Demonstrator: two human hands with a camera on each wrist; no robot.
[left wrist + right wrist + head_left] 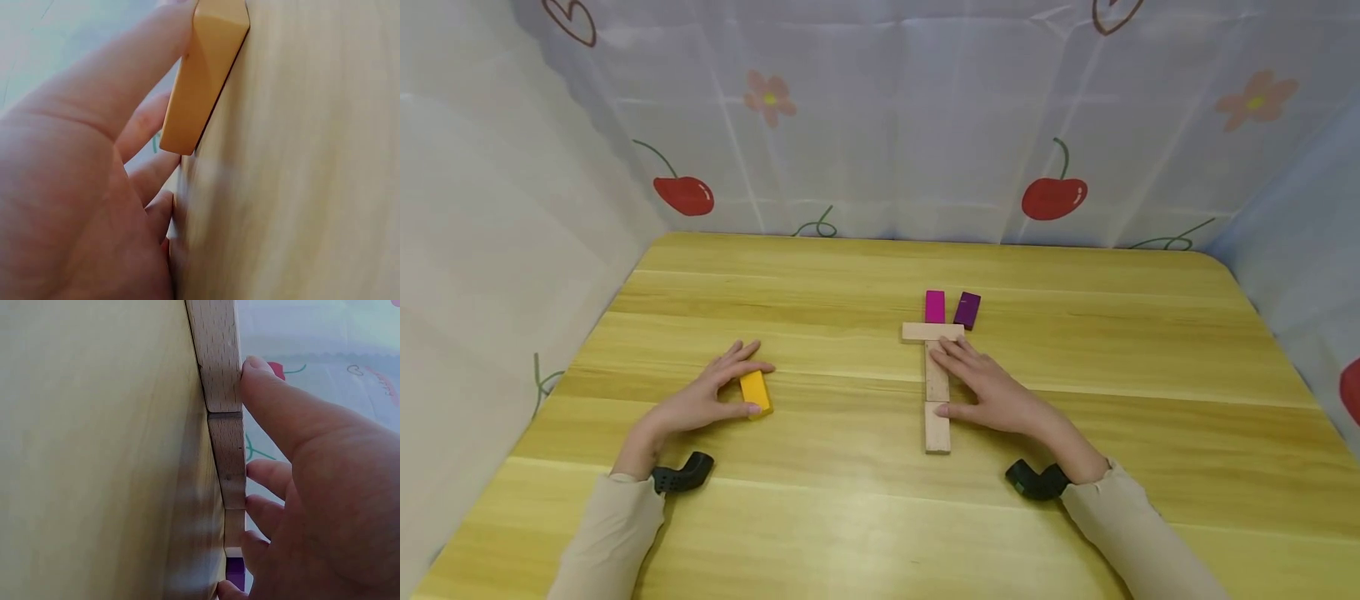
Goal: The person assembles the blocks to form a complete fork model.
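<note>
My left hand (706,398) pinches a yellow block (757,392) between thumb and index finger, on the left side of the table. In the left wrist view, the yellow block (206,78) is tilted close over the wood, with the other fingers stretched beyond it. My right hand (1000,396) rests on plain wooden blocks laid in a T. Its thumb touches the lower upright block (937,433), and its fingertips lie on the upper upright block (936,379) and near the right end of the crossbar block (925,332). The right wrist view shows these fingers only slightly bent.
A pink block (935,307) stands against the crossbar's far side, with a purple block (967,310) angled to its right. Dark wrist-worn devices sit at both wrists. A printed curtain (887,125) hangs behind the wooden table (820,517).
</note>
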